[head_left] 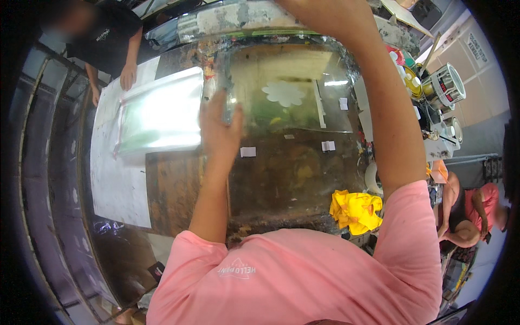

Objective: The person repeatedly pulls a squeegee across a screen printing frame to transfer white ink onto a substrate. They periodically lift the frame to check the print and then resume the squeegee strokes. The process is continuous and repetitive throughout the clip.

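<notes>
pink shirt point(303, 281) fills the lower edge, nearest the lens; its chest print is upside down and not copied.

left hand point(219, 130): fingers spread flat against the left edge of a clear sheet point(287, 92). grip open, pressing, not closed round anything.

right hand point(309, 11): reaches to the top rim and is cut off there; fingers out of sight, so cannot tell whether its grip is open or closed, nor what it touches. forearm crosses the right part of the sheet.

clear sheet: raised over the stained desk point(287, 179), far side of centre. glare hides most edges; far edge hard to make out. a pale flower shape point(283, 93) shows on or through it, cannot tell which.

labels: two small white paper squares on the desk, one point(247, 152) just below the left hand, one point(327, 145) further right. a third small white tag point(343, 103) sits near the sheet's right edge.

yellow cloth point(355, 211): crumpled at the near right desk edge, partly behind the right sleeve.

left side: a shiny clear bag point(162, 116) lies on white paper point(116, 179); another person's hand point(128, 76) rests at its far corner.

right rim: tins point(447, 86), bent by the lens, contents unclear. a wall sign point(476, 49) is a pale rectangle, too small to read. a seated person point(471, 211) in pink is partly cut off.
</notes>
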A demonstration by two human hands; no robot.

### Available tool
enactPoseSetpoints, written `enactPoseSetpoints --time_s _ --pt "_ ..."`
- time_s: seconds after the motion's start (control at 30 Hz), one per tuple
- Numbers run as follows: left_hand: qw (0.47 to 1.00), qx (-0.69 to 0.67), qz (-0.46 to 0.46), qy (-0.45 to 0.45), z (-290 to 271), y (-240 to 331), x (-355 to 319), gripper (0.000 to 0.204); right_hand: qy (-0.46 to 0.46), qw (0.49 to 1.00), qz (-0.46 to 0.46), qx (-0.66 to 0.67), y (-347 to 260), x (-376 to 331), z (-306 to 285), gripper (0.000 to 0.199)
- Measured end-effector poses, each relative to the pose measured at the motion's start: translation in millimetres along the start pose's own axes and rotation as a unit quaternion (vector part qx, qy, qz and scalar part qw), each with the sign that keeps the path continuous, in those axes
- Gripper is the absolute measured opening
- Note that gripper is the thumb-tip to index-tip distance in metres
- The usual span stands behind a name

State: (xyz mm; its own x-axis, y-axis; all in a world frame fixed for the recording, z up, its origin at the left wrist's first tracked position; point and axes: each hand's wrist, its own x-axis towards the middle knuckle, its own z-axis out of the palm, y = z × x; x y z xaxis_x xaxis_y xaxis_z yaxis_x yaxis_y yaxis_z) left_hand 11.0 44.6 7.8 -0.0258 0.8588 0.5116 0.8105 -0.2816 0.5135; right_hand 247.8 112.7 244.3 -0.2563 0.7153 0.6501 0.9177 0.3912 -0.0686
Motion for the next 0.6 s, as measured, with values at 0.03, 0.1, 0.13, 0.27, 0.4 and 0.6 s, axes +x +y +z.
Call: enactPoseSetpoints --time_s 0.03,0.1,0.13,0.27,0.4,0.6 --pt "0.998 -0.03 -0.048 -0.006 -9 -11 4 0.054 -0.009 1.0 0.001 0.011 1 -4 -2 0.066" --pt "0.992 -0.084 -0.085 0.026 -33 -43 8 0.052 -0.002 1.0 0.002 0.007 0 -7 -2 0.067" --pt "0.995 -0.047 -0.087 0.025 -45 -63 10 0.053 0.01 1.0 0.002 -0.006 -2 -9 1 0.067" --pt "0.991 0.043 -0.114 0.053 -96 -153 8 0.058 0.059 0.998 0.001 -0.006 -8 -17 9 0.065" --pt "0.975 0.093 -0.196 0.042 -151 -243 12 0.061 0.031 0.999 -0.016 -0.021 -7 -23 10 0.061" --pt "0.871 0.39 -0.266 0.139 -154 -274 15 0.071 -0.008 0.999 -0.014 -0.051 -5 -32 12 0.064"
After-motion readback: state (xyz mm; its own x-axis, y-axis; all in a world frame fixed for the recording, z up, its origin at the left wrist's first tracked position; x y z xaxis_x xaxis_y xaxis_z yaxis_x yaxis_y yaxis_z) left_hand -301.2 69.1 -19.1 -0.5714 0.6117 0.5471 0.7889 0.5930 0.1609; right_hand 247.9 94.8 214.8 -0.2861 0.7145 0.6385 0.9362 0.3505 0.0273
